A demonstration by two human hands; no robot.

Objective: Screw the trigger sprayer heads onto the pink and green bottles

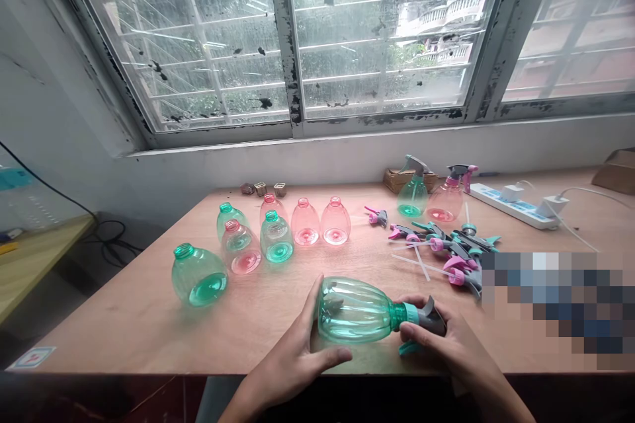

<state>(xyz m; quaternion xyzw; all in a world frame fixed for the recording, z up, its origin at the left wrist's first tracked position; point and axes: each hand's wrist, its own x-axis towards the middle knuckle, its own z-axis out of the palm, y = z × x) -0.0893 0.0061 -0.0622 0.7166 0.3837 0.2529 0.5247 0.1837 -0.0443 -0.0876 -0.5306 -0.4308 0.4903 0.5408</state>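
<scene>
A green clear spray bottle lies on its side between my hands, over the front of the table. My left hand cups its base, with the fingers behind it and the thumb stretched out below. On the other end, the fingers and thumb of my right hand close round the grey and teal spray head. The head sits at the bottle's neck; whether it is screwed tight I cannot tell. Part of its trigger shows under my right thumb. Beyond my right hand lies a heap of loose spray heads, pink, teal and grey.
Several open green and pink bottles stand at the left and middle. Two bottles with heads, one green and one pink, stand at the back beside a white power strip. A blurred patch covers the right.
</scene>
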